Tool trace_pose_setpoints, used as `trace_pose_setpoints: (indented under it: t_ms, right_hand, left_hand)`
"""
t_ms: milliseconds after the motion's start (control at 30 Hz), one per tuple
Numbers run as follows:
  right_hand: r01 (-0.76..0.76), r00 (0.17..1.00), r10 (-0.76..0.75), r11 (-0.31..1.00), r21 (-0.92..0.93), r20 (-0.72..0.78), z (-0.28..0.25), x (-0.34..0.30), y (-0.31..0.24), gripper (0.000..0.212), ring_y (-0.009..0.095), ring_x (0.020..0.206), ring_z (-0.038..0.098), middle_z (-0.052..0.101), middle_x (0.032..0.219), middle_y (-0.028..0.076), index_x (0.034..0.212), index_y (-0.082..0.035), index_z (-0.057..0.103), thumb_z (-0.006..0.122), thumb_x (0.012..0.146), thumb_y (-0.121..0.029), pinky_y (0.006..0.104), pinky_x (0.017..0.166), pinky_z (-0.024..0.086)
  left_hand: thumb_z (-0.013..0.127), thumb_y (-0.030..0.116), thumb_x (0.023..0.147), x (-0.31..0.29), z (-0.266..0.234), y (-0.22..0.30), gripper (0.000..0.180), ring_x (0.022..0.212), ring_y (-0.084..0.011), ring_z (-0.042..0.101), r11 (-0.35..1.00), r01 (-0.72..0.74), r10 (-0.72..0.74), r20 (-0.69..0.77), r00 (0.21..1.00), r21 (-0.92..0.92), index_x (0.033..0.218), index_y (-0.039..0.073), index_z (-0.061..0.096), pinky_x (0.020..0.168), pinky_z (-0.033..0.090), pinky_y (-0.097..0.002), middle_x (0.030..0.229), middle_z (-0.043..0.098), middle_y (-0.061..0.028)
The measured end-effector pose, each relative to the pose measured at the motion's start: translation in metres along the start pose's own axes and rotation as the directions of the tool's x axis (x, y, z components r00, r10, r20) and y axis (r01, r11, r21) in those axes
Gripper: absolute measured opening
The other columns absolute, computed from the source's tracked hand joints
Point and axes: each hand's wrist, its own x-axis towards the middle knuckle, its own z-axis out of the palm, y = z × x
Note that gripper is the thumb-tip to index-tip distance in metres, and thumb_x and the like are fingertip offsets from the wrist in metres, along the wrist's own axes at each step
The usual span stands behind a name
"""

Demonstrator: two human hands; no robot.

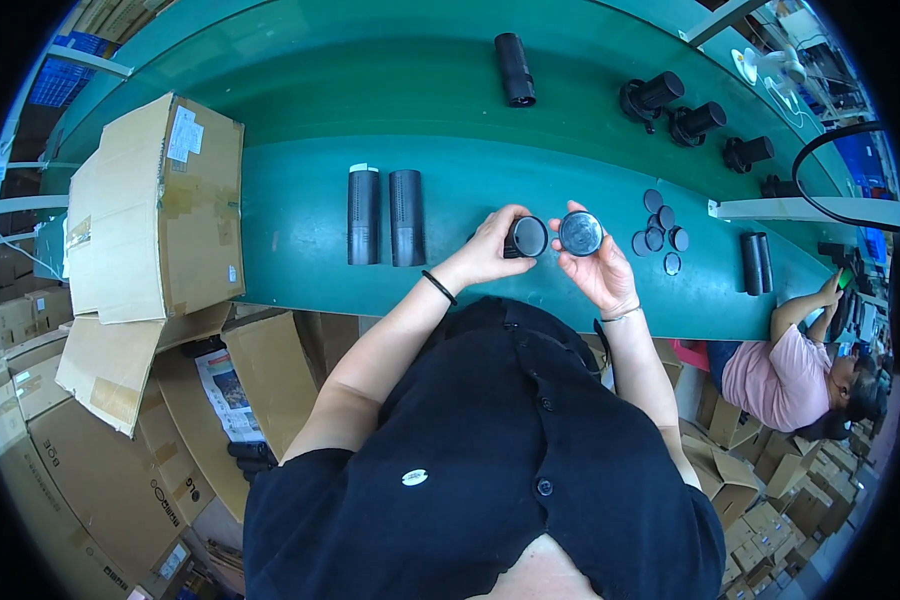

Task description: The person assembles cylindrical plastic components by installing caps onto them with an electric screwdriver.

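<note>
My left hand point(492, 248) is closed around a black cylinder point(527, 238), whose round end points up toward me. Just to its right, my right hand point(602, 270) grips a round black cap point(580, 233) between thumb and fingers, its shiny face turned up. The cap and the cylinder's end are close together but apart. Several loose round caps point(654, 240) lie on the green bench right of my right hand. Left of my left hand, two black ribbed cylinders point(406, 218) lie side by side, and the farther-left one has a pale end.
A large cardboard box point(160, 210) stands at the bench's left end, with an open carton point(270, 370) below. Another black cylinder point(515, 70) and several black flanged parts point(655, 95) sit at the back. A cylinder point(756, 263) lies at right, near a person in pink point(785, 385).
</note>
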Motion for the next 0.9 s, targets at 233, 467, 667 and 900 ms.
trace_pose_setpoints:
  t_ms: [233,467,667,900]
  right_hand:
    - [0.002,0.983,-0.17,0.405,-0.914,-0.073,0.018,0.005,-0.006,0.049,0.021,0.106,0.054,0.051,0.123,0.009,0.124,-0.005,0.052,0.067,0.077,-0.004,0.0317,0.087,0.047]
    - [0.053,0.968,-0.217,-0.317,-0.947,0.126,0.039,0.014,0.007,0.049,0.031,0.107,0.053,0.057,0.114,0.014,0.113,-0.003,0.058,0.071,0.065,-0.003,0.0372,0.092,0.044]
    - [0.056,0.97,-0.199,-0.38,-0.923,0.141,0.037,0.018,0.011,0.049,0.032,0.106,0.053,0.057,0.114,0.014,0.111,-0.002,0.059,0.069,0.063,0.001,0.0376,0.091,0.044]
    - [0.043,0.974,-0.189,-0.383,-0.923,0.125,0.035,0.018,0.011,0.047,0.031,0.105,0.053,0.057,0.114,0.014,0.111,-0.003,0.06,0.068,0.064,0.003,0.0374,0.091,0.044]
  left_hand:
    - [0.075,0.029,0.064,0.0,0.0,-0.005,0.073,0.114,-0.0332,0.045,0.999,-0.025,0.025,0.026,0.999,0.034,0.123,0.004,0.039,0.096,0.037,-0.0415,0.119,0.048,-0.0161]
    - [0.078,0.055,0.058,0.003,0.002,0.001,0.091,0.115,-0.0356,0.043,0.997,-0.046,0.044,0.036,0.998,0.058,0.123,0.003,0.041,0.097,0.035,-0.0444,0.121,0.047,-0.0177]
    - [0.072,0.065,0.06,0.005,0.007,-0.006,0.093,0.114,-0.036,0.044,0.991,-0.08,0.077,0.028,0.997,0.109,0.122,0.003,0.042,0.097,0.035,-0.0457,0.118,0.049,-0.0183]
    - [0.069,0.064,0.064,0.004,0.007,-0.003,0.086,0.111,-0.035,0.046,0.989,-0.086,0.086,0.002,0.996,0.119,0.12,0.003,0.044,0.095,0.036,-0.0461,0.115,0.051,-0.0175]
